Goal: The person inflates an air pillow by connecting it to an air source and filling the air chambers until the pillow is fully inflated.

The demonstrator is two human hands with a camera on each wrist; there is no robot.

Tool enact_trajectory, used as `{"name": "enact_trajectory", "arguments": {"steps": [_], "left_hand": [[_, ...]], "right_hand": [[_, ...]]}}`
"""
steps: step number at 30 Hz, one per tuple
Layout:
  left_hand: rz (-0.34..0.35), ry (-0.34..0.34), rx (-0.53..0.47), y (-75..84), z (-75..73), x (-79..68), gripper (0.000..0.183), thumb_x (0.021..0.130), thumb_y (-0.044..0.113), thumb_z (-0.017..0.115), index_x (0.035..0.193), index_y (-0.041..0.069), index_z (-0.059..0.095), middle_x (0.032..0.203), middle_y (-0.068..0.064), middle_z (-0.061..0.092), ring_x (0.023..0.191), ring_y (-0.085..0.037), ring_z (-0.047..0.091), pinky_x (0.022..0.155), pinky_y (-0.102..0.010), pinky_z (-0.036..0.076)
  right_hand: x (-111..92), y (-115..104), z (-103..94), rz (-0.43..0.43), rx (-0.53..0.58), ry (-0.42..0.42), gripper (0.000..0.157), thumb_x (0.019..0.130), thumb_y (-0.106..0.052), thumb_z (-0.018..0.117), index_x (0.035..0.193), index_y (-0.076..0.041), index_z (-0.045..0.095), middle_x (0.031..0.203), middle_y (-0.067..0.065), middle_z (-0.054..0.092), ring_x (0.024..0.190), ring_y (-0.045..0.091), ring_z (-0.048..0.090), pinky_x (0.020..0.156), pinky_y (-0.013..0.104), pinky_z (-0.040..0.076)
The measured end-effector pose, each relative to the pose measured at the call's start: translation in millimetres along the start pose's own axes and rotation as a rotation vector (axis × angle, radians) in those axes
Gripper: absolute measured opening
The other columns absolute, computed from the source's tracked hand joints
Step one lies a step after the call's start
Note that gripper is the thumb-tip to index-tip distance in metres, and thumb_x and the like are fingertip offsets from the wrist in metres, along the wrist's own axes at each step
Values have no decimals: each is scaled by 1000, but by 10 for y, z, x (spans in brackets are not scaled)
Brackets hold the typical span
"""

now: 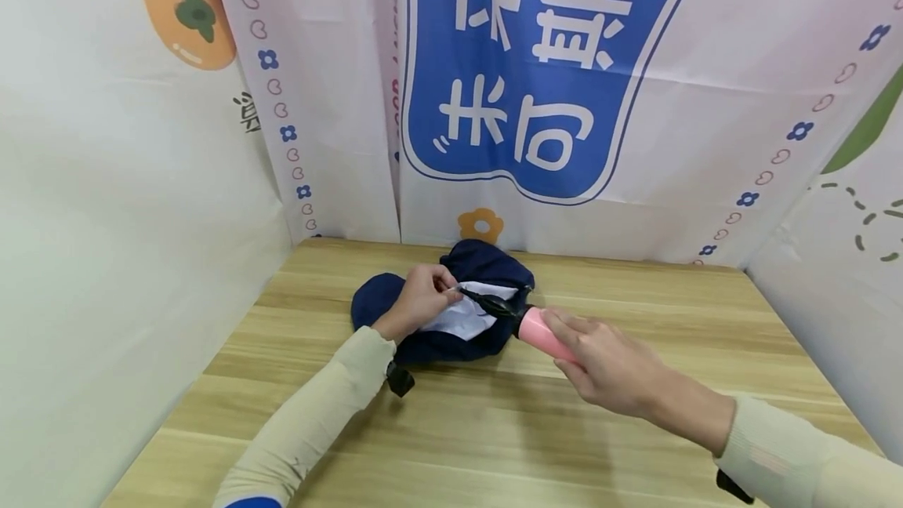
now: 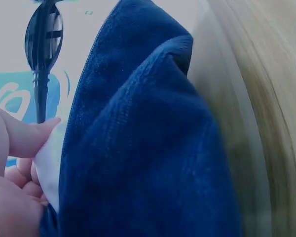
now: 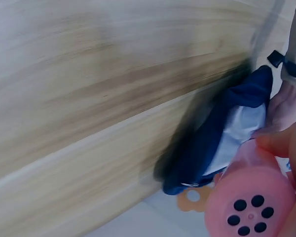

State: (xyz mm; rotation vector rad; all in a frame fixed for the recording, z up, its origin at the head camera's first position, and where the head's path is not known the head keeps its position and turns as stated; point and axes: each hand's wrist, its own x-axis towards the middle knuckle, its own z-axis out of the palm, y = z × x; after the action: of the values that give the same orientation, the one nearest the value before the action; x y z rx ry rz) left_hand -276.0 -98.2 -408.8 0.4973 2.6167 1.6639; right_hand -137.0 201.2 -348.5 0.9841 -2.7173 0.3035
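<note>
A navy fabric cover (image 1: pixel 483 261) lies on the table, with a white inner piece (image 1: pixel 462 321) showing through its opening. In the left wrist view a zipper edge runs along the navy cloth (image 2: pixel 143 123). My left hand (image 1: pixel 421 300) pinches the white material, its thumb and finger right at the tip of a black nozzle (image 2: pixel 43 44). That nozzle belongs to a pink hand pump (image 1: pixel 545 333), which my right hand (image 1: pixel 610 363) grips round its body. The pump's rear end (image 3: pixel 251 207), with several dark holes, faces the right wrist camera.
Underneath is a wood-grain table (image 1: pixel 451 429). White printed cloth walls surround it on the left, back and right; the back one (image 1: pixel 331 92) carries a large blue sign. A black wrist device (image 1: pixel 400 379) hangs below the left cuff.
</note>
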Motion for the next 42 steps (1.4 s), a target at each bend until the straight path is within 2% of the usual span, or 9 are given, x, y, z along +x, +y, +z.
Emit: {"name": "enact_trajectory", "arguments": {"steps": [4,9,11,17,23,31,36,39,42], "left_hand": [[0,-1,-26,-6,4,11,14,89,-5,77,81,3,68,79,-3,63,69,-15,57,64,-25,48],[30,26,72,14,47,7,16,86,-6,77,77,4,68,73,-2,62,63,-14,55,60,-24,46],[40,44,118,37,62,-5,17,86,-6,76,76,5,67,71,-3,62,62,-14,54,59,-25,46],[54,103,240,75,104,-11,19,84,-5,77,75,6,66,69,-3,63,61,-14,55,59,-24,45],[83,146,372,103,156,-37,20,82,-4,78,72,7,65,70,-5,64,65,-19,57,64,-27,46],[110,164,461,95,194,-61,22,80,-5,76,70,8,61,71,-5,60,64,-20,53,66,-30,43],[105,153,476,92,199,-56,25,78,-5,75,68,10,59,70,-3,56,64,-19,51,65,-28,40],[99,136,465,91,187,-44,28,78,-6,74,65,11,56,67,-1,52,63,-19,48,63,-28,38],[91,123,455,94,170,-32,30,76,-8,72,62,11,54,65,0,50,63,-18,47,63,-28,38]], "right_hand": [[-26,53,50,20,43,12,61,94,-13,76,150,1,56,145,22,64,115,34,73,90,50,62],[-7,42,35,43,69,-10,60,93,-10,77,148,4,57,142,25,66,99,23,72,80,41,62],[13,24,7,37,61,-13,59,93,-9,77,147,4,58,140,24,67,98,22,72,81,41,62],[84,-61,-98,2,21,-5,56,91,-4,76,144,2,60,139,18,69,104,30,75,85,46,63],[160,-167,-159,75,-46,-105,55,95,-9,73,147,0,58,145,17,66,107,36,75,80,47,64],[188,-251,-141,39,-236,-133,49,100,-11,65,147,-1,59,144,13,67,97,38,73,66,41,62],[157,-268,-98,-42,-391,-118,58,91,-6,72,147,0,59,145,14,66,82,32,68,56,35,56],[124,-264,-46,-101,-519,-91,67,84,-8,78,147,0,59,144,14,65,78,30,64,58,34,56],[91,-257,16,-139,-620,-62,71,82,-15,82,147,1,58,144,14,63,75,28,62,61,34,57]]}}
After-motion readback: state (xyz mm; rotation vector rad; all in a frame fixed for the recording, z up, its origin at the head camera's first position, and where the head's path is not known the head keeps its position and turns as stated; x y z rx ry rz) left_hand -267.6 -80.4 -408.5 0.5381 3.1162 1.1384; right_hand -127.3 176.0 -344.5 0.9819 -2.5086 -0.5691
